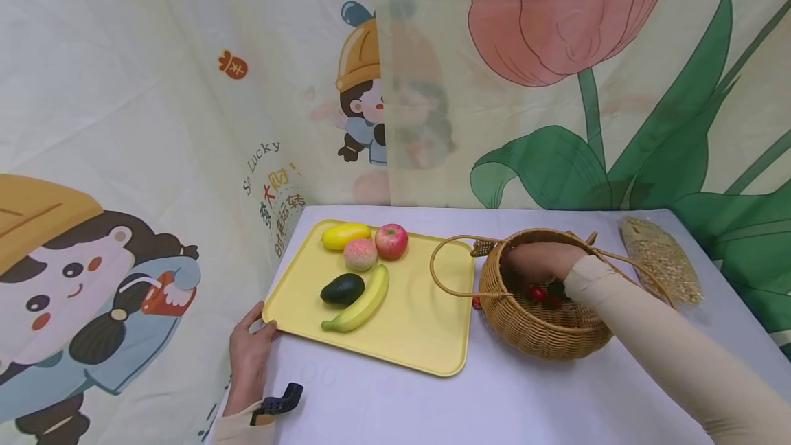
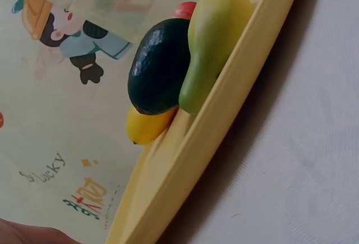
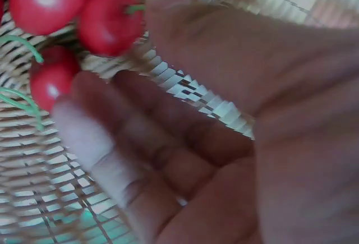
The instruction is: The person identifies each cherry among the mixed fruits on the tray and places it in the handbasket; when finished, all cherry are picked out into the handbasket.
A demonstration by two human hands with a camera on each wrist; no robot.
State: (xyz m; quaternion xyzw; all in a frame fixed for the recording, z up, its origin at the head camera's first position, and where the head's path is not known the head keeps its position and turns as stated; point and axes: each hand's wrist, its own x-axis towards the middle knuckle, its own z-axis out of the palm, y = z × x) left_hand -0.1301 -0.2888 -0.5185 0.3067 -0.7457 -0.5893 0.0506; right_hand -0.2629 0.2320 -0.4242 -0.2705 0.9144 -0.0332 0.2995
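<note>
My left hand holds the near-left corner of the yellow tray, thumb and fingers at its rim. On the tray lie a banana, a dark green avocado, a pinkish peach, a red apple and an oval yellow fruit. Down inside the wicker basket is my right hand, its fingers loosely extended. Beside its fingertips sit red cherries with green stems; nothing shows gripped in the palm. The basket wall hides part of this hand in the head view.
Behind the basket on the right lies a clear bag of pale grains. The basket's looped handle overhangs the tray's right edge. A small red item shows between tray and basket. Printed curtains border the white table.
</note>
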